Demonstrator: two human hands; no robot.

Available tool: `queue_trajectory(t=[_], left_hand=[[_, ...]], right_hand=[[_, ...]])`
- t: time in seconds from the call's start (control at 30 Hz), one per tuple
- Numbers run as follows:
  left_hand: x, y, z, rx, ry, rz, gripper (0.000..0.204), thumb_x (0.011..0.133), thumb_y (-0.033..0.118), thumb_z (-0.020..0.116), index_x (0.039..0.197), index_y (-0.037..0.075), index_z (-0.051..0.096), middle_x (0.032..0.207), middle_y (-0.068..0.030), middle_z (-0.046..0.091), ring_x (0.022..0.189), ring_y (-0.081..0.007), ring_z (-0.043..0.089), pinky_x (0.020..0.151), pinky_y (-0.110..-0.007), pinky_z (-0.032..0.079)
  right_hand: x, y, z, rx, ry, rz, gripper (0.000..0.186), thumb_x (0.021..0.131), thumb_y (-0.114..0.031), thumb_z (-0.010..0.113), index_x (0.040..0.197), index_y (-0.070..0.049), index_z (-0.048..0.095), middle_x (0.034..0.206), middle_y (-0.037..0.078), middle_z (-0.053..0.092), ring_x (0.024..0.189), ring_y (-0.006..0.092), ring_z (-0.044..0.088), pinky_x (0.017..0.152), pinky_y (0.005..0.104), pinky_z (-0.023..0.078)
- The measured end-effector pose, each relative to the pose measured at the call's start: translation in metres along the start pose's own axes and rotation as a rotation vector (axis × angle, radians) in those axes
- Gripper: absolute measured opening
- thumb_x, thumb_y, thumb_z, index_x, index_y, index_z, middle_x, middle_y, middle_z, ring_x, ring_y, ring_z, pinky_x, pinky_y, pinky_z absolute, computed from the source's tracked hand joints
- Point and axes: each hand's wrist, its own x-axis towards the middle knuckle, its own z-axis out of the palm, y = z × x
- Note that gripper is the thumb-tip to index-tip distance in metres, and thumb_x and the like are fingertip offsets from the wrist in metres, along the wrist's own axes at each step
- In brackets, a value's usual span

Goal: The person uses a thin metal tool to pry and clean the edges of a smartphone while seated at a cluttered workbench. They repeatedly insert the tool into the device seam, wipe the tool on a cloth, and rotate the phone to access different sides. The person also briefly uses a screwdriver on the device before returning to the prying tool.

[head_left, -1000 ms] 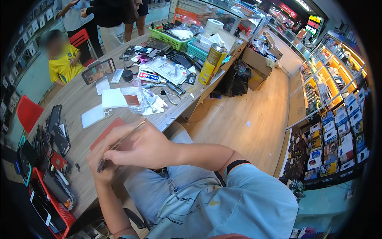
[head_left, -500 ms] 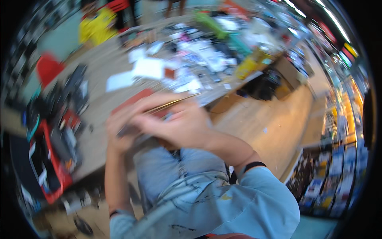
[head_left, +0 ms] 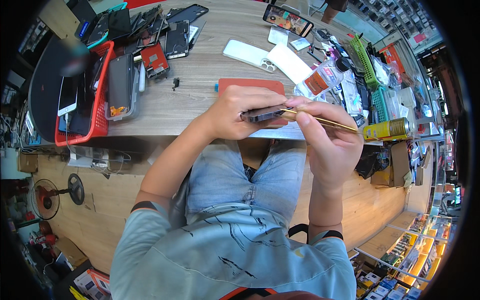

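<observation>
My left hand (head_left: 231, 111) is wrapped round a dark smartphone (head_left: 265, 114), held edge-on above the table's front edge. Gold tweezers (head_left: 335, 123) lie slantwise in my right hand (head_left: 327, 150), pinched between thumb and fingers. Their tip meets the right end of the phone, at its edge; whether it grips anything there is too small to tell. Directly beyond my hands lies a red mat (head_left: 247, 84), partly covered by the left hand.
A white phone (head_left: 249, 54) and a propped-up phone (head_left: 288, 21) lie beyond the mat. To the right stand a clear bottle (head_left: 320, 80) and a yellow can (head_left: 390, 130). On the left are a red basket (head_left: 96, 112), a clear box (head_left: 121, 87) and several dismantled phones (head_left: 178, 39).
The view has swung round and sharpened, with the table now straight ahead. My hands have moved apart a little, and the tweezers' tip now points left to the phone.
</observation>
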Motion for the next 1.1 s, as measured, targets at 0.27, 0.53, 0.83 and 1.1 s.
queue_trajectory(t=[0.27, 0.53, 0.83, 1.1], left_hand=[[-0.0016, -0.0052, -0.0021, 0.003, 0.001, 0.010, 0.045, 0.081, 0.011, 0.090, 0.122, 0.000, 0.074, 0.107, -0.0194, 0.077, 0.093, -0.0362, 0.077, 0.083, -0.039, 0.060], [-0.0035, -0.0049, -0.0023, -0.008, 0.013, 0.008, 0.046, 0.080, 0.012, 0.091, 0.121, 0.000, 0.074, 0.108, -0.0192, 0.078, 0.094, -0.0358, 0.077, 0.082, -0.039, 0.061], [-0.0032, -0.0024, -0.0039, 0.027, 0.009, -0.006, 0.044, 0.080, 0.012, 0.091, 0.120, 0.000, 0.075, 0.106, -0.0183, 0.077, 0.093, -0.0355, 0.076, 0.081, -0.038, 0.060], [-0.0023, -0.0016, -0.0042, 0.033, -0.009, -0.011, 0.043, 0.080, 0.011, 0.091, 0.119, 0.000, 0.075, 0.106, -0.0186, 0.077, 0.092, -0.0356, 0.076, 0.081, -0.039, 0.060]], right_hand=[[0.0012, 0.0000, 0.0019, -0.028, -0.007, 0.000, 0.019, 0.091, 0.006, 0.076, 0.110, 0.007, 0.074, 0.112, 0.015, 0.077, 0.104, 0.0198, 0.072, 0.095, 0.0322, 0.058], [0.0001, -0.0028, 0.0022, -0.001, -0.014, 0.033, 0.019, 0.092, 0.005, 0.077, 0.111, 0.006, 0.075, 0.112, 0.014, 0.077, 0.103, 0.0183, 0.072, 0.093, 0.0309, 0.057], [0.0025, -0.0003, 0.0044, -0.014, 0.016, 0.031, 0.020, 0.091, 0.006, 0.076, 0.111, 0.007, 0.075, 0.112, 0.015, 0.077, 0.103, 0.0184, 0.072, 0.092, 0.0310, 0.058], [0.0013, 0.0002, 0.0038, -0.021, 0.002, 0.016, 0.020, 0.091, 0.008, 0.075, 0.110, 0.008, 0.074, 0.113, 0.017, 0.077, 0.105, 0.0203, 0.073, 0.093, 0.0330, 0.059]])
